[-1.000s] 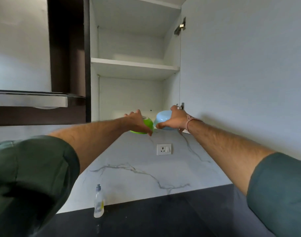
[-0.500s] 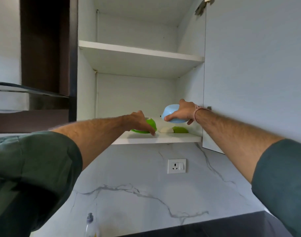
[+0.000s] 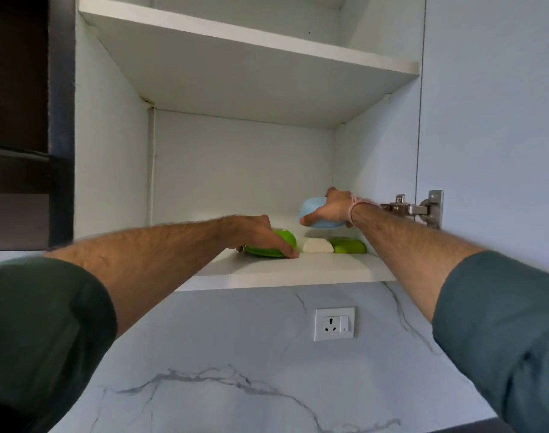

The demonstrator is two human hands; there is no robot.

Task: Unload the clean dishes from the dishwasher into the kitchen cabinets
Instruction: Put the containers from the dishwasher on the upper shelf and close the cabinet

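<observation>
Green bowl (image 3: pixel 274 247): on lower cabinet shelf (image 3: pixel 298 271), under left hand (image 3: pixel 260 234), fingers curled over it.
Blue bowl (image 3: pixel 314 210): raised off shelf, gripped by right hand (image 3: pixel 334 209).
White dish (image 3: pixel 318 245), second green dish (image 3: pixel 349 245): on shelf just below right hand.
Step, judged: shelving bowls.
Next: let go of green bowl, then lower blue bowl gently onto or beside dishes beneath.

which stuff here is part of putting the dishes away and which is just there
Part of the job:
- green bowl on the bottom shelf, gripped by the left hand
- blue bowl, held by the right hand above the shelf
- white dish and green dish, already on the shelf

Just there:
- wall socket
- door hinge
- marble wall
</observation>
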